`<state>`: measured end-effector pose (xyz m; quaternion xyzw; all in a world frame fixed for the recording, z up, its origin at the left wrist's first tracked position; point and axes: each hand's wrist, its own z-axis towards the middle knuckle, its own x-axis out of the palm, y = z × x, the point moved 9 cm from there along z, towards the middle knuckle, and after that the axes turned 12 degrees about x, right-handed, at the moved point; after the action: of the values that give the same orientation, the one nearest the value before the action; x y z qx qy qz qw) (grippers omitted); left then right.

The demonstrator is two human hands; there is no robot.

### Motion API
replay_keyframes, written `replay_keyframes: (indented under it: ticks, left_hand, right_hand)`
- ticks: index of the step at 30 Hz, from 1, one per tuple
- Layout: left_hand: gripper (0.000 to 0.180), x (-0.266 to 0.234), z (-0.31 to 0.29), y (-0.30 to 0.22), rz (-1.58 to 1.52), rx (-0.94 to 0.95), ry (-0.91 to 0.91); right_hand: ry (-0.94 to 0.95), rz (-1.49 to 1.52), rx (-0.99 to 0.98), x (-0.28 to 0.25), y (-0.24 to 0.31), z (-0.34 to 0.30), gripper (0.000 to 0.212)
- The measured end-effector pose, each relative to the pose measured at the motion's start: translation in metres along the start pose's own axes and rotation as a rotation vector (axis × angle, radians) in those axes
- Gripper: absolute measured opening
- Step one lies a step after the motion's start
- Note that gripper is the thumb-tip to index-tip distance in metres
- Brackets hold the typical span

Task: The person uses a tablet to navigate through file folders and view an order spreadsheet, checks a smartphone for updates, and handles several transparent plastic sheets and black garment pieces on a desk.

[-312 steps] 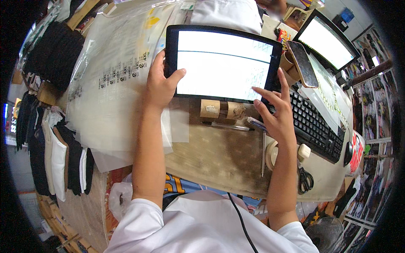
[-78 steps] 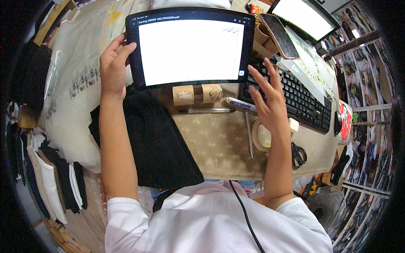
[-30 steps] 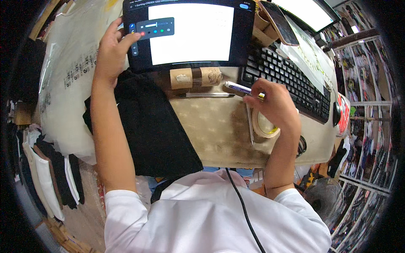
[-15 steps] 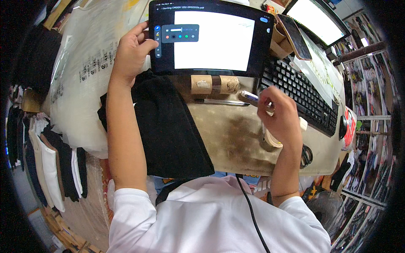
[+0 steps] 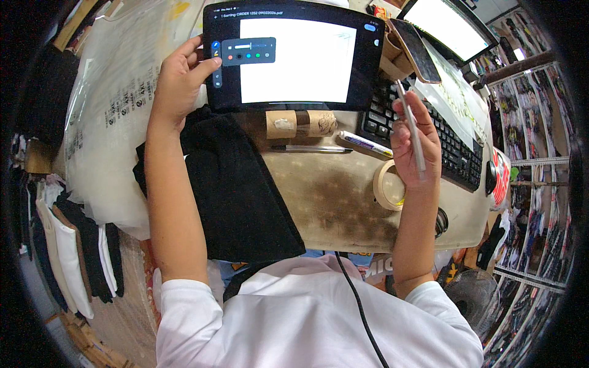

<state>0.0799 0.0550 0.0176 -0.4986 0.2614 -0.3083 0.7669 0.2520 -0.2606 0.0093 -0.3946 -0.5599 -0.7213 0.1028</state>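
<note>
A dark tablet (image 5: 297,64) leans at the far side of the table, with a white page and a small colour menu on its screen. My left hand (image 5: 178,86) grips the tablet's left edge, thumb on the front by the side icons, the other fingers partly hidden behind. To the right, my right hand (image 5: 423,138) is raised, palm turned up, holding a slim pale stylus (image 5: 410,119) that points up and away. Below the tablet lie cardboard tubes (image 5: 319,123), a clear pen (image 5: 313,149) and a white marker (image 5: 367,144). A roll of masking tape (image 5: 380,187) sits beside my right wrist.
A black garment (image 5: 239,184) lies under my left forearm. Beyond my right hand are a black keyboard (image 5: 457,147), a phone (image 5: 414,52) and a lit monitor (image 5: 451,27). Clear plastic bags (image 5: 110,122) cover the left side; packed shelves (image 5: 534,208) stand at right.
My right hand has turned from a curled, palm-down pose to palm up, bringing the stylus into plain sight. The view has shifted slightly; my left hand keeps its hold on the tablet.
</note>
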Motion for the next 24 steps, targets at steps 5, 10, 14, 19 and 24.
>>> replay_keyframes:
  ticks: [5,10,14,19,24]
  left_hand:
    - [0.05,0.001,-0.002,-0.002,0.041,0.014,-0.002]
    - [0.048,-0.01,0.002,0.002,-0.022,0.025,-0.078]
    - [0.045,-0.026,0.0,-0.009,0.072,0.127,-0.261]
    - [0.046,-0.047,0.007,-0.003,0.111,0.207,-0.351]
    - [0.048,-0.024,0.011,-0.009,0.421,-0.049,-0.014]
  right_hand:
    - [-0.104,-0.176,0.018,0.002,-0.002,-0.001,0.055]
    - [-0.149,-1.405,0.06,0.05,-0.017,-0.012,0.017]
    - [-0.204,-1.751,0.131,0.063,-0.047,-0.045,0.022]
    - [-0.221,-1.783,0.021,0.06,-0.048,-0.068,0.044]
    - [-0.522,-1.747,0.028,0.018,0.009,-0.122,0.048]
